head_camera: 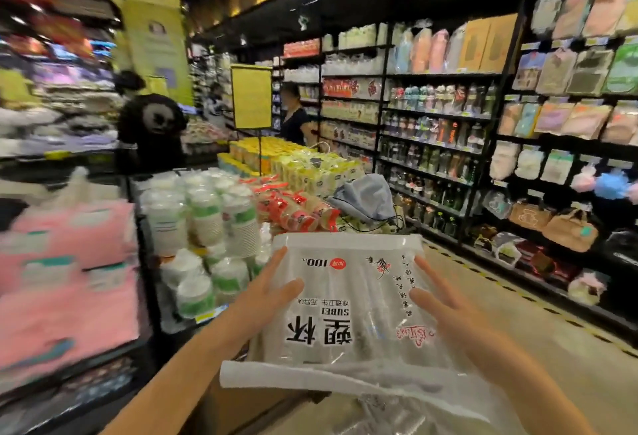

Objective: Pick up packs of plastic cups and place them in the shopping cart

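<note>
Hands first: both are up in front of the camera with a clear plastic pack of cups (345,303) between them, printed side up and upside down from this angle, with "100" and "SUBEI" readable on it. Left hand (266,293) is on the pack's left edge, fingers straight and spread, thumb lying across the top of the film. Right hand (448,307) is on the right edge, fingers also straight and wide apart, pressing flat against the wrap rather than curling round it. So the pack sits squeezed between two open palms, held low and centre over what looks like a cardboard box (241,400), with loose clear film (397,393) trailing off its near end.

Just past the pack there's a display bin stacked with white cup sleeves (207,213), red-labelled packs (293,206) and yellow packs (310,165) further back. A grey fabric bag (366,196) sits on top of that pile. Pink packs (69,262) fill the blurry left side. Shelves of bottles (435,144) and hanging sponges (569,68) run along the right, and two people (152,130) stand further down the aisle.
</note>
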